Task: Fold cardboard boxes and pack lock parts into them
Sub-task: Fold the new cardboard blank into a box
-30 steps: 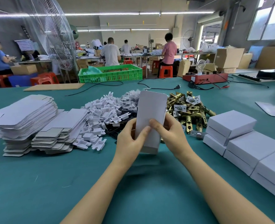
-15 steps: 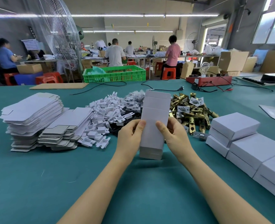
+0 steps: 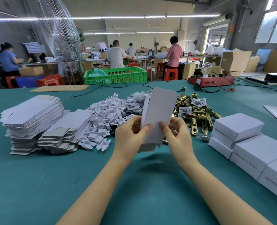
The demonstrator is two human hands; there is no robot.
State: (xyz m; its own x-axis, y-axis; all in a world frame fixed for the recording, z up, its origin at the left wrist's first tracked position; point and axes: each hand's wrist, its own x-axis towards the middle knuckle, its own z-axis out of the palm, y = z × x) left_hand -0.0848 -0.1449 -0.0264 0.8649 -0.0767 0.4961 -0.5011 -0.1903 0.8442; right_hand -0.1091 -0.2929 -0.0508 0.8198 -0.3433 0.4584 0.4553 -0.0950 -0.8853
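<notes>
A white cardboard box blank (image 3: pixel 158 114) stands upright in front of me over the green table (image 3: pixel 37 184), partly opened into a sleeve. My left hand (image 3: pixel 129 137) pinches its left edge, thumb in front. On the right edge my right hand (image 3: pixel 178 135) pinches it the same way. Behind it lies a heap of brass lock latches (image 3: pixel 194 111), and left of that a heap of white plastic inserts (image 3: pixel 105 114) and small bagged parts (image 3: pixel 134 101). Flat box blanks (image 3: pixel 32 111) are stacked at the left. Folded white boxes (image 3: pixel 241 127) are stacked at the right.
A green plastic crate (image 3: pixel 116 75) and a flat brown cardboard sheet (image 3: pixel 59 88) sit at the table's far edge. A red test device with cables (image 3: pixel 210 80) is at the far right. Several people work at benches behind, next to a large fan (image 3: pixel 59 34).
The blank has tilted and opened from flat into a sleeve, with a side panel now showing on its left. Both hands shifted slightly upward on its edges.
</notes>
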